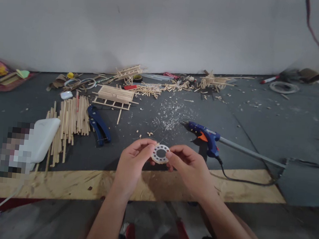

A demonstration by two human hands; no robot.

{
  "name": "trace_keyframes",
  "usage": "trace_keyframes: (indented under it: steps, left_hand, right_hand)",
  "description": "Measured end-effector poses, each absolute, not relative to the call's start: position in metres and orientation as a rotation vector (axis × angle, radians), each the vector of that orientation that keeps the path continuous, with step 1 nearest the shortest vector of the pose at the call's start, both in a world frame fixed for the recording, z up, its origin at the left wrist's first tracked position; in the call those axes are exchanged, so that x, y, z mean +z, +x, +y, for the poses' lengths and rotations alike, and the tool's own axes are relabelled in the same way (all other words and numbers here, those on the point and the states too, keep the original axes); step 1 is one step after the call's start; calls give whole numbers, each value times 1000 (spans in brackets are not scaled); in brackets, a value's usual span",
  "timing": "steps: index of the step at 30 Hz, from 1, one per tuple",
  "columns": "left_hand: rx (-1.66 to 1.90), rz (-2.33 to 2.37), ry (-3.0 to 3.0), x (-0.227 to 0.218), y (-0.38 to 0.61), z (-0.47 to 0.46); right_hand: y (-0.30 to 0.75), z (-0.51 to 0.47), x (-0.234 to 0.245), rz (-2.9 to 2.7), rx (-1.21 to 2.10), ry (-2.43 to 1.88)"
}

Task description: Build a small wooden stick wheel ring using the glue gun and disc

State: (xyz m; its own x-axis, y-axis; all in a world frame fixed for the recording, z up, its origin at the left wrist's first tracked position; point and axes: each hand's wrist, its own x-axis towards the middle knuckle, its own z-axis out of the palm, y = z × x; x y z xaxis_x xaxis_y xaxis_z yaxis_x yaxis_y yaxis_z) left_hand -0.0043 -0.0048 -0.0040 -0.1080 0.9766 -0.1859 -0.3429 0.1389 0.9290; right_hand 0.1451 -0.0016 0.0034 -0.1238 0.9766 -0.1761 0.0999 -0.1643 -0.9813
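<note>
Pale ring (160,160) is pinched from both sides, face tipped up toward the camera, its band of small dark holes visible around a big centre hole. At its 9 o'clock rim, left hand (135,157) is clamped on: thumb laid flat on the face, fingers curled behind. At the 3 o'clock rim, same grip by right hand (192,168), thumb tip pressed on the face, fingers folded under. Wrists are kept roughly straight; bare forearms are brought in from 7 and 5 o'clock. Ring is held up near the worktop's front edge, above the wooden strip (75,182).

Clock below is centred on the ring. Blue glue gun (198,128) with orange trigger is laid at 2 o'clock, nozzle pointed left; a long grey rod (253,151) is seated in its rear, run out toward 3. White shavings (170,120) are scattered at 12. Blue hand tool (99,124) is placed between 9 and 10, beside loose wooden sticks (72,120) piled at 9. Stick-built frame (115,96) is set between 10 and 11; another stick assembly (213,82) is parked at 1.

Markings: a faint one is carried by the white case (45,136) at 9, too small to read; the case's left end is covered by pixelation.
</note>
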Motion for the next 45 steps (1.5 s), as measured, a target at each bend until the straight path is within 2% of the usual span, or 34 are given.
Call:
trace_keyframes:
  steps: [16,24,34,45]
  left_hand:
    - [1328,1054,750,-7,-3,-5]
    - [1363,1174,770,-5,-11,1]
    - [1662,1256,674,-8,-48,18]
    - [1643,1316,741,-6,-53,16]
  right_hand:
    - [147,1,-1,-1178,1336,-1276]
    - [147,6,-7,-1229,1430,-1258]
    - [120,24,-14,-2053,881,-1512]
    - [86,37,-27,-2156,654,-1578]
